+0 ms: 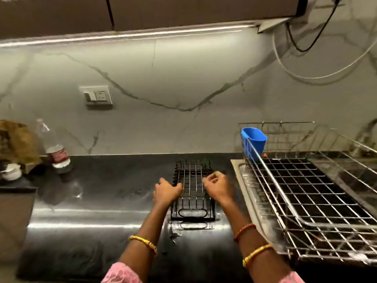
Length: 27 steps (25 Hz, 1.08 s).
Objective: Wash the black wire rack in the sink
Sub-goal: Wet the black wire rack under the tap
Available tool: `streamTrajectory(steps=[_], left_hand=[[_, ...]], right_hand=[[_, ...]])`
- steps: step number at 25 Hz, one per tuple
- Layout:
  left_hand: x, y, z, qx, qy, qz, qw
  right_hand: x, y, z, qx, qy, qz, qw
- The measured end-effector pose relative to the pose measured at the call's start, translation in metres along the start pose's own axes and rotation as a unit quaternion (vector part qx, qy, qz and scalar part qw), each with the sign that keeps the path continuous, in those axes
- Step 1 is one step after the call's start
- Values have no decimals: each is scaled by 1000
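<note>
The black wire rack (192, 180), a small box-shaped basket with an oval handle loop at its near end, stands on the wet black countertop (114, 180) in the middle of the view. My left hand (166, 190) holds its left top edge, thumb hooked over the wire. My right hand (218, 184), slightly blurred, has its fingers curled at the right top edge. The rack rests on the counter. No sink basin or tap shows plainly.
A large steel dish drainer (306, 193) on a steel tray fills the right, with a blue plastic cup holder (254, 142) hooked on its corner. A plastic bottle (55, 148), a brown bag (16, 144) and a white cup (11, 171) stand far left. Cables hang top right.
</note>
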<state>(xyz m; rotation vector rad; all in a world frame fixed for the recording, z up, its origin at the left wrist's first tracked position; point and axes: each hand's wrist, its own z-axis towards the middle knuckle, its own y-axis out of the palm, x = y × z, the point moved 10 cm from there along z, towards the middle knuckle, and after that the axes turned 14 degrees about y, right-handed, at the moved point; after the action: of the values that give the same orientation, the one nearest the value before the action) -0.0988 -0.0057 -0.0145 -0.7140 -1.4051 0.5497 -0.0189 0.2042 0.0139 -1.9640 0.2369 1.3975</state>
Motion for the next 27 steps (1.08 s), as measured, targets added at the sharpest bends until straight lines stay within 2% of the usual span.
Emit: streamTrajectory(steps=[2, 4, 6, 9, 14, 18, 21, 24, 27], left_hand=[[-21, 26, 8, -65, -53, -122, 989], [-33, 51, 5, -123, -116, -238, 956], [-37, 62, 4, -145, -129, -264, 945], [-37, 65, 13, -117, -121, -309, 936], [-34, 68, 12, -72, -108, -387, 913], [-22, 50, -4, -56, -117, -420, 898], [0, 18, -11, -72, -100, -422, 898], [51, -7, -25, -106, -78, -492, 861], [109, -26, -47, -88, -44, -523, 846]], right_hand=[[35, 30, 20, -70, 119, -65, 988], [65, 53, 28, -139, 205, -48, 968], [73, 62, 31, -156, 233, -36, 959], [66, 66, 38, -163, 244, -30, 956], [55, 63, 37, -160, 217, -61, 961], [23, 34, 21, -107, 114, -100, 983], [-25, -9, -10, -71, 26, -138, 987], [-69, -69, -51, -50, -43, -142, 988], [-93, -128, -88, -48, -91, -91, 991]])
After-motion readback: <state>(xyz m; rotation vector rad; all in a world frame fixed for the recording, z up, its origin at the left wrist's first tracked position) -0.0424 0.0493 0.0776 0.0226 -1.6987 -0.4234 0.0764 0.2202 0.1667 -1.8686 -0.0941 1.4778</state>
